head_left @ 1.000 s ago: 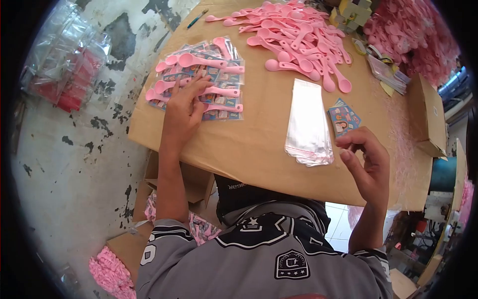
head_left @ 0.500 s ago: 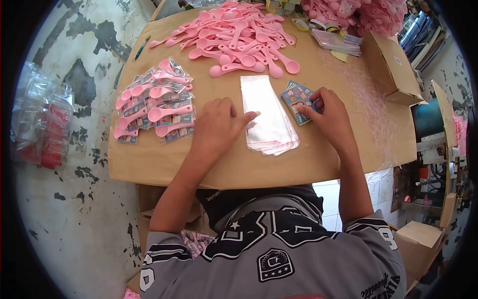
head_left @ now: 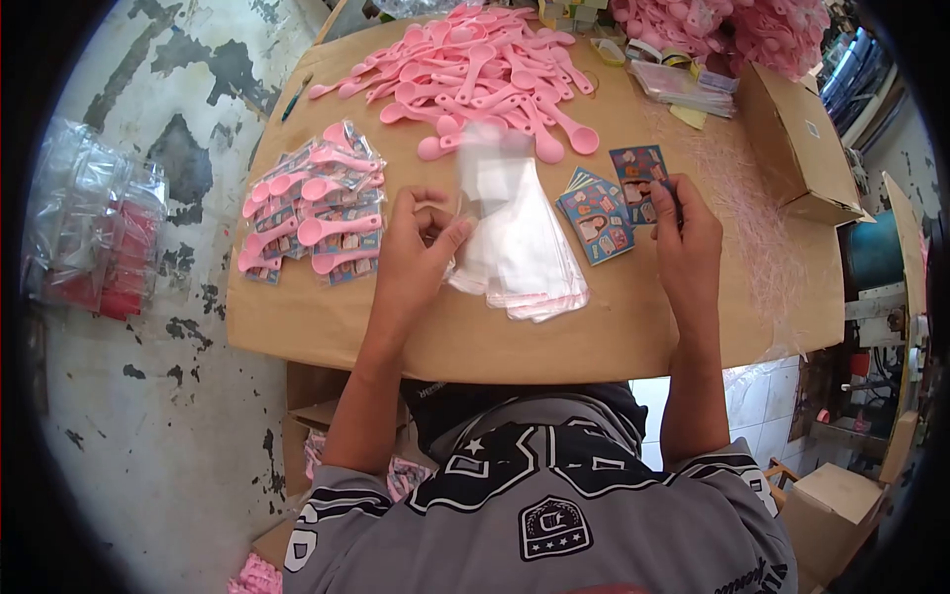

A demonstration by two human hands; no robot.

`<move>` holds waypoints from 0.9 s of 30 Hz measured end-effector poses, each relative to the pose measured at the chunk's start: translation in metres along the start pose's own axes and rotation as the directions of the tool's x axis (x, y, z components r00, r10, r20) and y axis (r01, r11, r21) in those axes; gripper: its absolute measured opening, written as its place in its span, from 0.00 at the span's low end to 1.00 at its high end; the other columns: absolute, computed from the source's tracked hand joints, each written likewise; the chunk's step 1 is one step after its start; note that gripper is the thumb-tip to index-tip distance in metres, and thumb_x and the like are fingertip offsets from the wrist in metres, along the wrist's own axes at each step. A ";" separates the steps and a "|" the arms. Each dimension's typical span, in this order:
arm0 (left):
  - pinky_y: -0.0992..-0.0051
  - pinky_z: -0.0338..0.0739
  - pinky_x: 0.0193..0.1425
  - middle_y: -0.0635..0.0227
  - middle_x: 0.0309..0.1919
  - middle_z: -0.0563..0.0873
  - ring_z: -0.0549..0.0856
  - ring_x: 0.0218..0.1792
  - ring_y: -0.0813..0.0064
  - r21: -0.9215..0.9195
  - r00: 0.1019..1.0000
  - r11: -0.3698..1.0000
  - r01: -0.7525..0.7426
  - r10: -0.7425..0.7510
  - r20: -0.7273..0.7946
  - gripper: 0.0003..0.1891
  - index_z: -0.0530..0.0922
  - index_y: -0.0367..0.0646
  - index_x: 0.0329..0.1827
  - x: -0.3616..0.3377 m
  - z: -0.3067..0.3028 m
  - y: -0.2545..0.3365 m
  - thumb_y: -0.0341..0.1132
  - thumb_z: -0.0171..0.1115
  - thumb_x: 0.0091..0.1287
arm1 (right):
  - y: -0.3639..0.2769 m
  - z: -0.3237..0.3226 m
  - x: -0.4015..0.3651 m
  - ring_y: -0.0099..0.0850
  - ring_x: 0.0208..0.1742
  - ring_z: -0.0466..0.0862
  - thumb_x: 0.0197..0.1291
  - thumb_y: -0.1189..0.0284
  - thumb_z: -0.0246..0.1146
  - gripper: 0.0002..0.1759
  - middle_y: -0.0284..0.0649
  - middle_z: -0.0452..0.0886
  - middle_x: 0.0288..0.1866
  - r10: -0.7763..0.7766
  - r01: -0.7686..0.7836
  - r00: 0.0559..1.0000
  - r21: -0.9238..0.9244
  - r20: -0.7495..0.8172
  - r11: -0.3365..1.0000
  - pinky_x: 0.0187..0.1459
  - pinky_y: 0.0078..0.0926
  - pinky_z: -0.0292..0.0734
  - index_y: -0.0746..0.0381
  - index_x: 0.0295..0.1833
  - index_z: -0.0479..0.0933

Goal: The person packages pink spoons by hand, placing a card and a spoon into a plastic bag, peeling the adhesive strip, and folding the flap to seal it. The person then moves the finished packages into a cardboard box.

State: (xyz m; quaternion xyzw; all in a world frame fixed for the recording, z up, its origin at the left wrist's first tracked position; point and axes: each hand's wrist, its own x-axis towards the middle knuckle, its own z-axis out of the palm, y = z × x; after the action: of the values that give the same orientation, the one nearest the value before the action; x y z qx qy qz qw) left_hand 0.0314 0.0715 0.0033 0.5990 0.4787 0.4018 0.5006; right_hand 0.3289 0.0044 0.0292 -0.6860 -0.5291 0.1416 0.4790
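My left hand (head_left: 421,238) pinches the left edge of a clear plastic bag (head_left: 482,213), which is partly lifted and blurred over a stack of similar clear bags (head_left: 534,252). In my right hand (head_left: 688,228) is a blue printed card (head_left: 636,178), gripped at its right side between thumb and fingers. The remaining printed cards (head_left: 597,220) lie slightly fanned on the table, between the bag stack and my right hand. Left of my left hand are packed pink spoons (head_left: 336,230), each bagged with a card. Loose pink measuring spoons (head_left: 485,69) are heaped at the back.
Brown paper covers the table (head_left: 327,332). An open cardboard box (head_left: 792,148) stands at the right edge, near pink shreds (head_left: 737,208). Tape rolls (head_left: 648,51) and a stack of plastic bags (head_left: 683,84) lie at the back right. A pen (head_left: 297,97) rests at the back left.
My right hand has lifted a card off the pile and moved it right. My left hand has drawn a bag leftward from the stack. The view has shifted slightly.
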 end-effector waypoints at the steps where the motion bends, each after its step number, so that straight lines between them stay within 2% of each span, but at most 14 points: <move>1: 0.83 0.76 0.39 0.71 0.34 0.87 0.84 0.35 0.84 -0.094 1.000 0.996 -0.012 0.012 -0.008 0.27 0.68 0.37 0.68 -0.003 0.002 0.000 0.25 0.73 0.71 | -0.008 -0.003 -0.003 0.25 0.31 0.77 0.79 0.69 0.63 0.13 0.44 0.84 0.32 0.048 -0.049 0.998 0.033 0.028 0.998 0.37 0.28 0.74 0.71 0.48 0.81; 4: 0.84 0.76 0.40 0.72 0.34 0.87 0.84 0.35 0.85 -0.170 0.998 0.984 0.061 -0.062 -0.001 0.28 0.70 0.36 0.69 -0.016 0.008 0.010 0.25 0.75 0.70 | -0.021 -0.001 -0.013 0.21 0.31 0.75 0.79 0.68 0.64 0.13 0.38 0.83 0.31 0.039 -0.067 0.991 0.214 0.130 0.974 0.36 0.27 0.73 0.70 0.48 0.82; 5: 0.85 0.77 0.41 0.73 0.32 0.87 0.85 0.35 0.86 -0.160 0.996 0.983 0.085 -0.085 0.005 0.22 0.76 0.34 0.63 -0.019 0.011 0.010 0.26 0.76 0.70 | -0.026 0.000 -0.017 0.20 0.32 0.74 0.78 0.68 0.65 0.13 0.37 0.82 0.30 0.030 -0.068 0.987 0.241 0.155 0.968 0.35 0.26 0.72 0.70 0.49 0.82; 8: 0.86 0.76 0.38 0.74 0.30 0.87 0.85 0.34 0.88 -0.104 0.980 0.976 0.190 -0.182 0.078 0.13 0.82 0.34 0.54 -0.023 0.013 0.005 0.30 0.74 0.73 | -0.038 0.004 -0.034 0.17 0.31 0.73 0.77 0.68 0.66 0.12 0.33 0.80 0.29 0.013 -0.091 0.970 0.310 0.244 0.946 0.33 0.24 0.69 0.68 0.49 0.83; 11: 0.85 0.73 0.35 0.74 0.29 0.88 0.82 0.31 0.90 -0.138 0.989 0.979 0.147 -0.141 0.055 0.10 0.85 0.35 0.44 -0.030 0.020 0.010 0.35 0.72 0.76 | -0.041 0.013 -0.043 0.15 0.30 0.71 0.77 0.67 0.67 0.12 0.30 0.79 0.29 0.007 -0.153 0.926 0.360 0.377 0.920 0.31 0.22 0.66 0.68 0.49 0.83; 14: 0.83 0.70 0.33 0.76 0.29 0.87 0.78 0.28 0.90 -0.118 0.992 0.986 0.117 -0.112 0.052 0.11 0.87 0.36 0.43 -0.036 0.024 0.012 0.37 0.70 0.78 | -0.041 0.025 -0.050 0.15 0.30 0.71 0.77 0.67 0.67 0.13 0.30 0.78 0.28 -0.005 -0.197 0.898 0.413 0.440 0.889 0.30 0.22 0.66 0.68 0.48 0.83; 15: 0.80 0.69 0.34 0.78 0.29 0.82 0.75 0.29 0.87 -0.028 0.992 0.993 0.118 -0.117 0.039 0.11 0.88 0.33 0.44 -0.039 0.024 0.014 0.35 0.68 0.78 | -0.040 0.030 -0.051 0.18 0.28 0.73 0.77 0.67 0.66 0.12 0.34 0.78 0.26 -0.039 -0.181 0.887 0.423 0.460 0.888 0.30 0.26 0.68 0.67 0.49 0.82; 18: 0.73 0.75 0.39 0.66 0.32 0.84 0.81 0.32 0.77 0.269 0.989 0.953 -0.142 0.148 -0.002 0.12 0.87 0.30 0.45 -0.039 0.017 0.006 0.34 0.68 0.77 | -0.046 0.037 -0.053 0.26 0.26 0.75 0.77 0.67 0.65 0.11 0.42 0.79 0.25 -0.113 -0.064 0.869 0.337 0.481 0.939 0.31 0.30 0.69 0.66 0.48 0.81; 19: 0.78 0.70 0.40 0.72 0.32 0.75 0.76 0.35 0.82 0.240 0.996 0.967 -0.088 0.088 0.013 0.11 0.88 0.31 0.48 -0.041 0.017 0.009 0.32 0.66 0.77 | -0.050 0.035 -0.051 0.42 0.27 0.81 0.77 0.67 0.63 0.11 0.51 0.82 0.28 -0.127 -0.015 0.837 0.254 0.532 0.967 0.33 0.39 0.73 0.66 0.47 0.80; 22: 0.78 0.70 0.40 0.73 0.32 0.76 0.75 0.34 0.83 0.334 0.997 0.940 -0.075 0.081 -0.004 0.11 0.89 0.32 0.48 -0.042 0.008 0.015 0.33 0.66 0.77 | -0.046 0.040 -0.052 0.55 0.32 0.84 0.77 0.66 0.62 0.13 0.56 0.84 0.31 -0.123 0.075 0.829 0.109 0.545 0.991 0.36 0.47 0.75 0.66 0.45 0.78; 23: 0.79 0.70 0.39 0.73 0.34 0.80 0.76 0.34 0.83 0.315 0.994 0.945 -0.090 0.103 -0.024 0.12 0.89 0.32 0.47 -0.040 0.002 0.010 0.34 0.65 0.79 | -0.049 0.038 -0.050 0.59 0.37 0.85 0.78 0.65 0.61 0.13 0.57 0.85 0.33 -0.101 0.064 0.818 0.085 0.567 0.994 0.38 0.53 0.75 0.65 0.45 0.77; 26: 0.80 0.72 0.40 0.71 0.38 0.87 0.78 0.34 0.84 0.095 0.974 0.994 -0.045 0.065 -0.215 0.14 0.90 0.33 0.45 -0.038 -0.010 0.012 0.37 0.64 0.81 | -0.050 0.035 -0.050 0.60 0.35 0.83 0.77 0.65 0.62 0.13 0.58 0.84 0.33 -0.079 0.034 0.827 0.090 0.557 0.995 0.37 0.50 0.75 0.66 0.45 0.77; 27: 0.78 0.80 0.47 0.64 0.41 0.91 0.86 0.39 0.80 -0.072 0.970 0.993 -0.092 0.073 -0.232 0.13 0.88 0.34 0.51 -0.035 -0.013 0.010 0.37 0.62 0.82 | -0.050 0.035 -0.050 0.50 0.32 0.81 0.77 0.67 0.62 0.12 0.53 0.83 0.31 -0.093 0.035 0.833 0.115 0.545 0.993 0.36 0.44 0.74 0.67 0.46 0.78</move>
State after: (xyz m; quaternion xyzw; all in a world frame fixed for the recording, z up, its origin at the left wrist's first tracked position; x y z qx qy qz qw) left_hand 0.0128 0.0398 0.0151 0.5468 0.4909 0.5080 0.4494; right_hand 0.2551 -0.0218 0.0361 -0.5735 -0.6590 0.3425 0.3457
